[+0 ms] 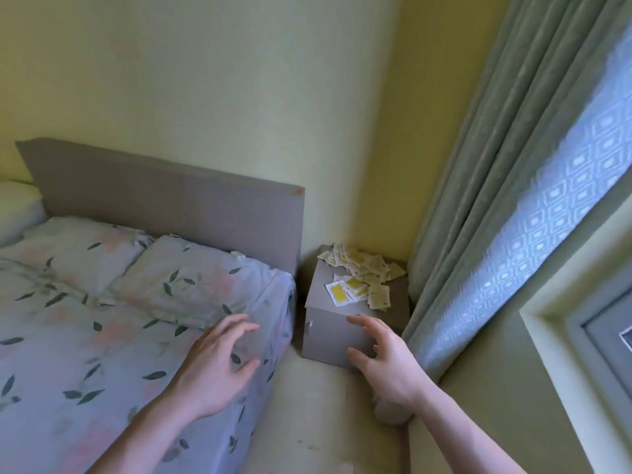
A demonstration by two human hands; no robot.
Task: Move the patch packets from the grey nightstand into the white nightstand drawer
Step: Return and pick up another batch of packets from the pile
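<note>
Now both hands, left hand (219, 364) and right hand (386, 360), hover empty with fingers spread near the nightstand (328, 340) strewn with packets (359, 275).

nightstand (355, 323) wedged between bed (171, 302), curtain (478, 200)

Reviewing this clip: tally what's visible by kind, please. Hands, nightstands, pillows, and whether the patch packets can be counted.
Hands: 2, left hand and right hand, both empty and open
Grey nightstand: 1
Pillows: 3, counting the one cut off at the left edge
Patch packets: overlapping pile, too jumbled to count exactly
Total, packets aside: 6
</note>
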